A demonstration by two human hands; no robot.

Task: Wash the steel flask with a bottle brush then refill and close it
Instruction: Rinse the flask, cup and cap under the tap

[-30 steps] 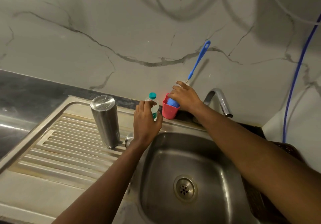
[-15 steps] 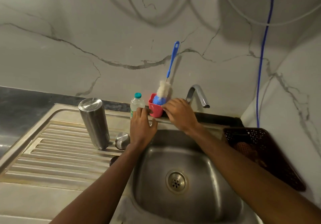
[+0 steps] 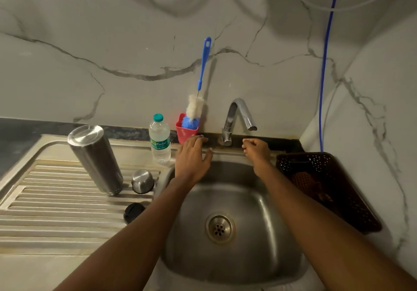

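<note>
The steel flask stands upside down on the ribbed drainboard at the left. Beside it rest a steel cap and a black lid. The blue-handled bottle brush stands in a red cup against the wall. My left hand lies flat on the sink's back rim just in front of the cup, fingers apart, holding nothing. My right hand hovers over the rim right of the tap, fingers curled with nothing in them.
A small plastic water bottle with a green cap stands left of the red cup. The steel sink basin lies below my hands. A dark perforated basket sits at the right. A blue hose runs down the wall.
My left hand let go of the water bottle and slid right to the sink rim. My right hand left the red cup and moved right past the tap.
</note>
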